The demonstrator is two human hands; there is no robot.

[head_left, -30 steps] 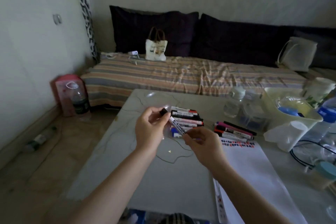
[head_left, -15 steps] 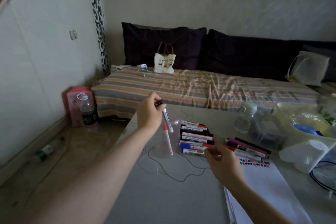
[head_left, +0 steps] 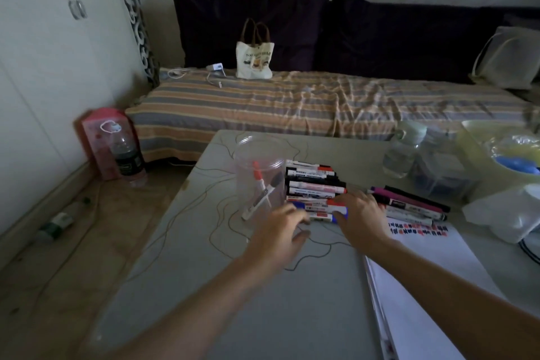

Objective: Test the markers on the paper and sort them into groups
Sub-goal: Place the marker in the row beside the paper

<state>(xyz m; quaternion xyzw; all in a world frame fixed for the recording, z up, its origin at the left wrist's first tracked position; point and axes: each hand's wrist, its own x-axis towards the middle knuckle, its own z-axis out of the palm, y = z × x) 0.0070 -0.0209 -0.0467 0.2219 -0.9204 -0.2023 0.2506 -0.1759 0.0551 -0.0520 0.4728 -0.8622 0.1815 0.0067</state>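
Note:
A clear plastic cup [head_left: 258, 168] stands on the grey table and holds two markers, one red-capped [head_left: 257, 175] and one black-capped [head_left: 273, 184]. Right of it lies a row of markers [head_left: 314, 181] side by side, with black, red and blue caps. My left hand [head_left: 282, 232] hovers blurred at the row's near left end, fingers loose, holding nothing. The fingers of my right hand [head_left: 361, 210] lie flat across the row's near right end, next to a blue-capped marker [head_left: 318, 207]. A second group of pink and black markers [head_left: 409, 203] lies above the white paper [head_left: 432, 266], which bears colour swatches [head_left: 416, 229].
Clear water bottles [head_left: 404, 152] and a yellow-green tub [head_left: 479, 140] crowd the table's far right, with a white container [head_left: 508, 213] beside the paper. A striped couch [head_left: 292, 102] runs behind the table. A bottle [head_left: 127, 155] stands on the floor at left.
My left hand let the black-capped marker go into the cup and came down to the marker row. My right hand moved forward onto the row.

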